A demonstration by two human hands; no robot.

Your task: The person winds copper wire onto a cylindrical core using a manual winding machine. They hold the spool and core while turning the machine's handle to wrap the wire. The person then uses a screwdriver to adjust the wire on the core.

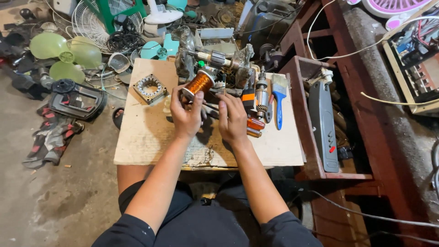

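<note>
Cardboard worktop (146, 137), cluttered concrete floor (68, 201), hands working

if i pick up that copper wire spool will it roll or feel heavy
The copper wire spool looks densely wound, so probably heavy for its size. Its round shape would likely roll on the flat board. The left hand touches it.

Both bare forearms rise from the bottom of the frame and converge at its centre. The left hand (185, 114) is raised, back to the camera, fingers curled closed. The right hand (232, 120) sits just beside it, fingers bent inward in a pinch.
</note>
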